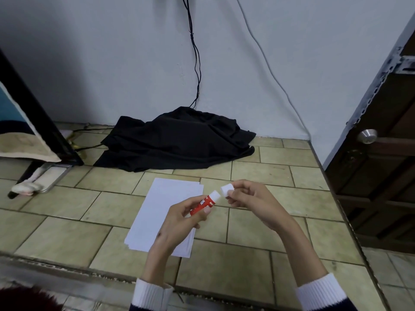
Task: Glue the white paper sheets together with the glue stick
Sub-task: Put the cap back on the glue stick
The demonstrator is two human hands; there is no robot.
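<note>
A stack of white paper sheets (pixel 157 212) lies on the tiled floor in front of me, slightly fanned at the edges. My left hand (pixel 179 218) grips a red glue stick (pixel 205 203) above the sheets, its white tip pointing up and right. My right hand (pixel 249 198) pinches the white cap (pixel 227 189) between fingertips, a small gap separating it from the stick's tip. Both wrists wear white ribbed cuffs.
A crumpled black cloth (pixel 179 140) lies by the wall behind the paper, with black cables running up from it. A dark wooden door (pixel 381 153) with a metal knob stands at the right. A dark frame and a tray (pixel 51 176) sit at the left.
</note>
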